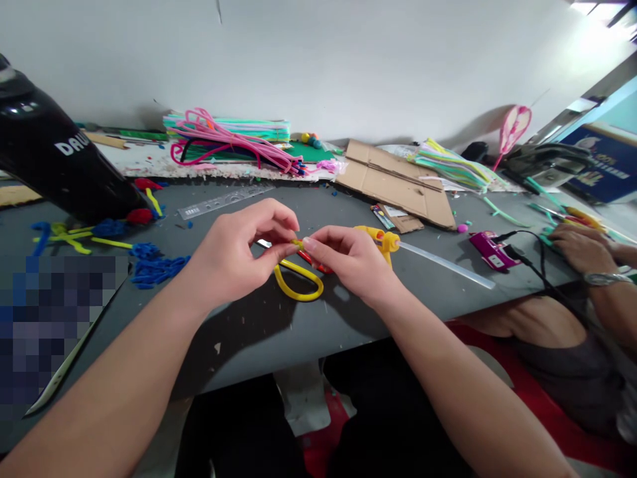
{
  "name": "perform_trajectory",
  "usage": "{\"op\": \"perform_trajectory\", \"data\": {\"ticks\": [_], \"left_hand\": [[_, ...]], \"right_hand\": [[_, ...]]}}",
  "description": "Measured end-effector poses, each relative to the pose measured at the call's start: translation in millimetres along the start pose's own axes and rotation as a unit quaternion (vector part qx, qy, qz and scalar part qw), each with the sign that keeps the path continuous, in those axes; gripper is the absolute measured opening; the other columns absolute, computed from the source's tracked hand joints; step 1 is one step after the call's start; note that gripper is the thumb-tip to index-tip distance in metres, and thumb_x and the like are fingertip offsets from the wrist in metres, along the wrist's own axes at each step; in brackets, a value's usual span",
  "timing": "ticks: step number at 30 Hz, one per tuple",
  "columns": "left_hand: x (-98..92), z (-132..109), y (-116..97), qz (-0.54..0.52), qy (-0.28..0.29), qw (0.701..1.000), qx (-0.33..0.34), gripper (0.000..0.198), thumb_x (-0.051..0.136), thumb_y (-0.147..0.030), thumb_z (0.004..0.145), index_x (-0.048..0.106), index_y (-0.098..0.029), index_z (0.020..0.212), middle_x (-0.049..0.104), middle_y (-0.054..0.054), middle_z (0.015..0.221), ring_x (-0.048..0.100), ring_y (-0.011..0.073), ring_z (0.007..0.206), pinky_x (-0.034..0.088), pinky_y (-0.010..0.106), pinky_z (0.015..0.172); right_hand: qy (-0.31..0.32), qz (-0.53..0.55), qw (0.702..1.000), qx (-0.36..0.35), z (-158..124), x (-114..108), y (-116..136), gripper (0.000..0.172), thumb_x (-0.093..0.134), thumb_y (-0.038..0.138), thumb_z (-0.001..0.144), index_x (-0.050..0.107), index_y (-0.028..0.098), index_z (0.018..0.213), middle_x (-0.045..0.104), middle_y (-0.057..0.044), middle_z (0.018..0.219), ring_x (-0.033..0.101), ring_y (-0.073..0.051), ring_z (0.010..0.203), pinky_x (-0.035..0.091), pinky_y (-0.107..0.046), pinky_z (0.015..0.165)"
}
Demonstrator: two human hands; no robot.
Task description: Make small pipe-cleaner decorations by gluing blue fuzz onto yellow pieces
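Observation:
My left hand (239, 249) and my right hand (348, 259) meet above the grey table, fingertips pinched together. Between them is a small yellow-green piece (298, 244), apparently pipe cleaner, mostly hidden by the fingers. Just below lies a pair of scissors (298, 295) with a yellow handle loop and some red; my hands cover part of it. A yellow glue gun (391, 241) with a long clear glue stick (448, 264) rests behind my right hand. Left of my left hand are bundled blue pipe cleaners (156, 271) and yellow-green ones (72, 236).
A black bottle (64, 146) stands at the left. Along the wall lie pink pipe cleaners (229, 143), cardboard (393, 186) and pastel bundles (452, 166). A clear ruler (226, 201) is nearer. At right, a purple box (494, 251) with cables sits near another person's hands (580, 245).

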State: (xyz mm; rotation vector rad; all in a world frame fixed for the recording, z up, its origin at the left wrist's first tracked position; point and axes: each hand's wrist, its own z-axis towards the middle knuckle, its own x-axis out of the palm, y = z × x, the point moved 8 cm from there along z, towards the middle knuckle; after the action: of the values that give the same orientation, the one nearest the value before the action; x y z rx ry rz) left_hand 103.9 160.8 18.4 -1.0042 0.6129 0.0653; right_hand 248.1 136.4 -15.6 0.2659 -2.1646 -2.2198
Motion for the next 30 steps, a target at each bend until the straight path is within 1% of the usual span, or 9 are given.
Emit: {"op": "perform_trajectory", "data": {"ticks": [2, 4, 7, 10, 16, 20, 23, 26, 30], "left_hand": [[-0.8, -1, -2, 0.022, -0.002, 1.0, 0.014, 0.019, 0.071, -0.026, 0.081, 0.064, -0.024, 0.098, 0.072, 0.002, 0.087, 0.072, 0.0189, 0.08, 0.056, 0.026, 0.074], [-1.9, -2, -4, 0.038, -0.006, 0.999, 0.033, 0.018, 0.069, -0.023, 0.081, 0.065, -0.024, 0.098, 0.072, 0.002, 0.089, 0.072, 0.0185, 0.081, 0.055, 0.026, 0.075], [-3.0, -3, -5, 0.05, -0.004, 0.997, 0.054, 0.02, 0.066, -0.018, 0.08, 0.066, -0.026, 0.098, 0.073, 0.001, 0.091, 0.072, 0.0182, 0.082, 0.053, 0.025, 0.077], [-2.8, -3, -4, 0.059, 0.009, 0.996, 0.06, 0.022, 0.064, -0.017, 0.08, 0.066, -0.028, 0.099, 0.074, 0.0, 0.092, 0.072, 0.0185, 0.083, 0.053, 0.026, 0.077], [-3.1, -4, -6, 0.063, 0.017, 0.995, 0.072, 0.024, 0.063, -0.013, 0.079, 0.067, -0.028, 0.098, 0.074, 0.0, 0.091, 0.071, 0.0176, 0.08, 0.052, 0.025, 0.075], [-3.1, -4, -8, 0.078, 0.015, 0.993, 0.082, 0.026, 0.062, -0.011, 0.078, 0.067, -0.028, 0.097, 0.074, -0.001, 0.09, 0.07, 0.0173, 0.079, 0.052, 0.025, 0.075], [-3.2, -4, -10, 0.085, 0.014, 0.993, 0.085, 0.024, 0.063, -0.012, 0.078, 0.068, -0.027, 0.097, 0.074, 0.0, 0.089, 0.069, 0.0166, 0.077, 0.052, 0.025, 0.075], [-6.1, -3, -7, 0.062, 0.001, 0.996, 0.068, 0.02, 0.066, -0.015, 0.079, 0.07, -0.027, 0.094, 0.074, 0.0, 0.088, 0.069, 0.017, 0.078, 0.052, 0.026, 0.075], [-12.8, -2, -2, 0.015, -0.031, 0.999, 0.034, 0.013, 0.07, -0.023, 0.08, 0.071, -0.027, 0.092, 0.073, 0.0, 0.087, 0.069, 0.0178, 0.078, 0.053, 0.026, 0.073]], "right_hand": [[0.009, 0.038, 0.999, 0.028, 0, 1, -5, 0.035, 0.077, 0.048, 0.075, 0.067, 0.015, 0.079, 0.059, 0.001, 0.067, 0.049, -0.009, 0.06, 0.039, -0.023, 0.056], [0.028, 0.093, 0.993, 0.071, 0, 4, -13, 0.034, 0.08, 0.045, 0.073, 0.066, 0.014, 0.078, 0.058, 0.002, 0.067, 0.047, -0.008, 0.059, 0.037, -0.022, 0.054], [0.084, 0.169, 0.972, 0.14, -2, 14, -22, 0.031, 0.08, 0.041, 0.074, 0.065, 0.014, 0.076, 0.056, 0.002, 0.067, 0.045, -0.007, 0.056, 0.035, -0.021, 0.051], [0.12, 0.21, 0.954, 0.179, -5, 22, -26, 0.028, 0.077, 0.039, 0.078, 0.067, 0.013, 0.078, 0.057, 0.001, 0.067, 0.045, -0.007, 0.056, 0.035, -0.021, 0.05], [0.095, 0.226, 0.954, 0.172, -4, 23, -25, 0.024, 0.076, 0.034, 0.077, 0.068, 0.012, 0.074, 0.057, 0.0, 0.064, 0.045, -0.006, 0.055, 0.032, -0.02, 0.048], [0.088, 0.269, 0.94, 0.189, -5, 25, -28, 0.016, 0.074, 0.028, 0.077, 0.067, 0.013, 0.074, 0.061, -0.001, 0.072, 0.045, -0.007, 0.056, 0.032, -0.021, 0.048], [0.088, 0.279, 0.936, 0.197, -6, 27, -30, 0.015, 0.073, 0.027, 0.077, 0.064, 0.016, 0.074, 0.059, 0.0, 0.071, 0.045, -0.007, 0.055, 0.034, -0.021, 0.049], [0.104, 0.257, 0.945, 0.173, -5, 27, -28, 0.021, 0.074, 0.035, 0.078, 0.064, 0.016, 0.078, 0.057, 0.001, 0.069, 0.044, -0.008, 0.055, 0.035, -0.022, 0.051], [0.114, 0.195, 0.968, 0.109, -3, 23, -19, 0.038, 0.069, 0.052, 0.083, 0.068, 0.014, 0.084, 0.058, -0.001, 0.07, 0.044, -0.009, 0.058, 0.038, -0.023, 0.054]]}}
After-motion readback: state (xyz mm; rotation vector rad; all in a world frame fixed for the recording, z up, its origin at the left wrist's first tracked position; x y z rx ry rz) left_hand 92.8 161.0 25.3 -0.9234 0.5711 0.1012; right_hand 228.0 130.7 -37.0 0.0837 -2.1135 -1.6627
